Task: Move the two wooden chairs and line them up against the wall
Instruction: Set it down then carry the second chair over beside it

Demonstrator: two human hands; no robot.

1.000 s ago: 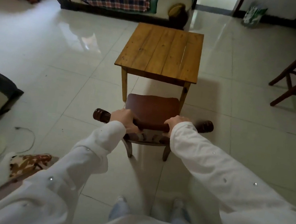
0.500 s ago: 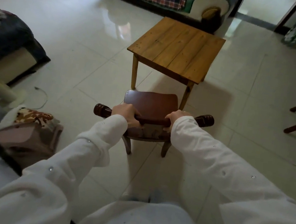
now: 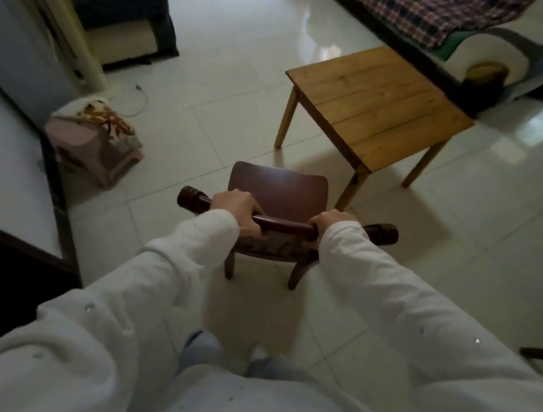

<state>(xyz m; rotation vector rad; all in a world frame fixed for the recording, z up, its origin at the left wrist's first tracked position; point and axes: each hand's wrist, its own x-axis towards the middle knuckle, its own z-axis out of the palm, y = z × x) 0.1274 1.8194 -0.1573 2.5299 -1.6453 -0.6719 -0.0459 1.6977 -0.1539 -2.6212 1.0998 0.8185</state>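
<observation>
both hands gripped the top rail of the dark wooden chair [image 3: 277,189], left hand [image 3: 236,210] and right hand [image 3: 331,222] clenched either side of centre. the rail ran left to right, seat pointing away, just beside the wooden table [image 3: 376,105] corner.

A wooden table [image 3: 376,105] stands near a plaid-covered sofa [image 3: 443,17].
</observation>
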